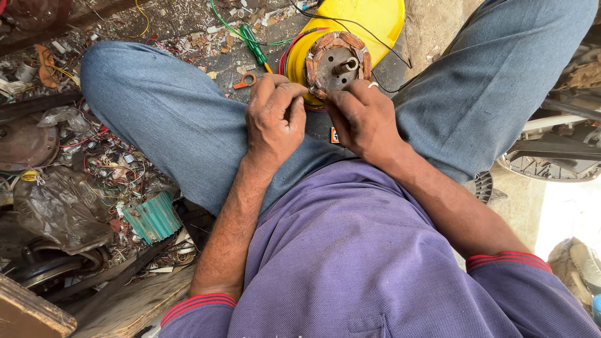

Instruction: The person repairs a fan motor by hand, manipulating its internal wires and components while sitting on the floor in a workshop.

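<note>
Presently both hands, left (273, 119) and right (361, 116), pinch closed at the near rim of the copper-wound stator (336, 62) on its yellow housing (375, 22); whatever they grip is hidden.

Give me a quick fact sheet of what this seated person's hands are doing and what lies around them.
Left hand: left hand, fingers curled, at the near rim of the round copper-wound motor stator
Right hand: right hand, fingertips pinched at the same rim; what they grip is too small to tell
Stator seat: yellow round plastic housing, between the knees
Nearby tool: green-handled screwdriver, on the ground beyond the left hand
Left side clutter: teal ribbed plastic piece among wire scraps
Clothing: blue jeans, purple shirt
</note>
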